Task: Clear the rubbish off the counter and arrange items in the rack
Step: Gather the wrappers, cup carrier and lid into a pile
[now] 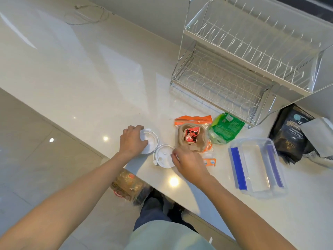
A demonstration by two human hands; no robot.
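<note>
Two white plastic cup lids lie near the counter's front edge. My left hand (132, 140) grips the left lid (150, 141) from above. My right hand (187, 162) pinches the rim of the right lid (163, 156). Behind them a brown pulp cup carrier (191, 139) holds a red wrapper (192, 135) and rests on an orange zip bag (192, 120). A green packet (225, 129) lies to its right. The two-tier wire dish rack (252, 60) stands empty at the back right.
A clear container lid with blue clips (255, 168) lies right of my hands. A black pouch (290, 134) and a grey packet (317, 136) sit at far right. A small orange sachet (210, 161) lies by my right hand. A rubbish bag (129, 186) hangs below the counter edge.
</note>
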